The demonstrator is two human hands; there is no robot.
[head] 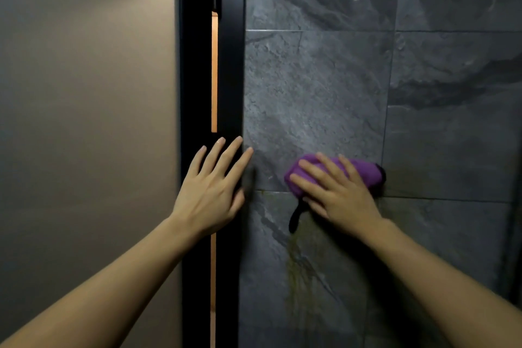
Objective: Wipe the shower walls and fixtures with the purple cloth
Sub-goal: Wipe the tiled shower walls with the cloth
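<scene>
The purple cloth (364, 168) is bunched against the dark grey stone-tiled shower wall (316, 99), with a black loop hanging below it. My right hand (337, 192) lies flat over the cloth, fingers spread, pressing it to the tile near a horizontal grout line. My left hand (214, 186) rests open, fingers apart, on the black vertical door frame (230, 79) at the wall's left edge, holding nothing. A yellowish streak (296, 263) runs down the tile below the cloth.
A frosted beige panel (84, 121) fills the left side. A narrow orange-lit gap (214, 73) runs up through the black frame. More grey tiles extend right, where a dark vertical edge (511, 234) shows at the far right.
</scene>
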